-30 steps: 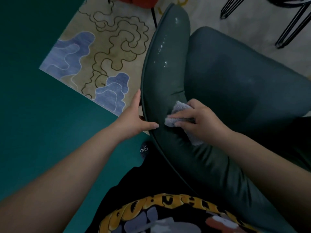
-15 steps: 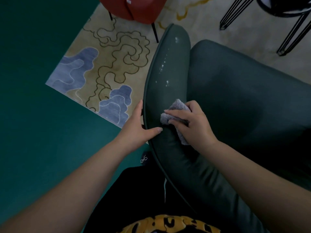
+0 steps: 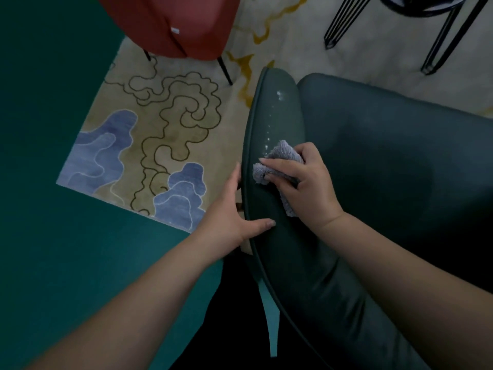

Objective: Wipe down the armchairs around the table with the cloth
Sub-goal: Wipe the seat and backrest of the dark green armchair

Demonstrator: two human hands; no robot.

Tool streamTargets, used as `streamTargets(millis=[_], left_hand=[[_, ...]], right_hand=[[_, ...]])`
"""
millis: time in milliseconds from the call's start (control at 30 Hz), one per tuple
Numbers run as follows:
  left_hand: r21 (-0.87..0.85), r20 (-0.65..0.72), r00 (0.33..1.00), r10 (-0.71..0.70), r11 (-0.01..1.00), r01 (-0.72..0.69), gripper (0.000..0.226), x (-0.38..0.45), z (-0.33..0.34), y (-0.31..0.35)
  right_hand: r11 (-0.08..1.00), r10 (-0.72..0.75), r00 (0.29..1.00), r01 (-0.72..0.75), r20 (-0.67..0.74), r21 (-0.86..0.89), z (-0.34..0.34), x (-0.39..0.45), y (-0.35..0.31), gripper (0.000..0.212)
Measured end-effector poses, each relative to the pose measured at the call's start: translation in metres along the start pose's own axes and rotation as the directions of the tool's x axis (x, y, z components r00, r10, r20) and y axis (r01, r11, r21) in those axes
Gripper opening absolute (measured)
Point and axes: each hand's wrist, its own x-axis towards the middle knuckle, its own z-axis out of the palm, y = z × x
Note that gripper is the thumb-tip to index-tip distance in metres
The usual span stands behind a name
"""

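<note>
At frame centre a grey cloth (image 3: pixel 277 166) is held bunched in the right hand (image 3: pixel 304 182), grip closed round it, pressed on the green armchair (image 3: pixel 386 169) armrest w/ white specks just above. Armrest edge is clasped by the left hand (image 3: pixel 229 222), prob. to steady it. White tag on red chair (image 3: pixel 186 22), upper left: no legible text.

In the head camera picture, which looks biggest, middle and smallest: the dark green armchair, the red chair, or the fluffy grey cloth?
1. Dark green padded armchair: fills most of the right side, though it is also nearest the camera.
2. Red upholstered chair: smaller, farther away and cut off by the top edge.
3. Fluffy grey cloth: smallest, partly hidden under the right hand.
</note>
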Motion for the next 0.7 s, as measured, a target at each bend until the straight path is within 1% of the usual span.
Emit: streamTargets(millis=[133, 267, 467, 600, 700], left_hand=[[0.022, 0.073, 0.997, 0.022, 0.999, -0.023, 0.12, 0.024, -0.022, 0.013], [0.098, 0.148, 0.988, 0.043, 0.994, -0.058, 0.123, 0.054, -0.039, 0.018], [0.153, 0.208, 0.976, 0.062, 0.984, -0.095, 0.124, 0.081, -0.049, 0.032], [0.139, 0.219, 0.974, 0.062, 0.986, -0.094, 0.125, 0.085, -0.049, 0.033], [0.123, 0.244, 0.969, 0.035, 0.99, -0.066, 0.128, 0.087, -0.049, 0.031]], right_hand=[[0.998, 0.057, 0.996, -0.059, -0.065, -0.034, 0.012, 0.024, -0.003, 0.027], [0.987, 0.142, 0.982, -0.15, -0.128, -0.05, 0.02, 0.044, -0.002, 0.027], [0.969, 0.239, 0.942, -0.249, -0.236, -0.012, 0.026, 0.059, 0.002, 0.027], [0.959, 0.275, 0.928, -0.282, -0.251, 0.01, 0.025, 0.079, 0.007, 0.026], [0.954, 0.297, 0.924, -0.299, -0.24, 0.026, 0.025, 0.102, 0.014, 0.026]])
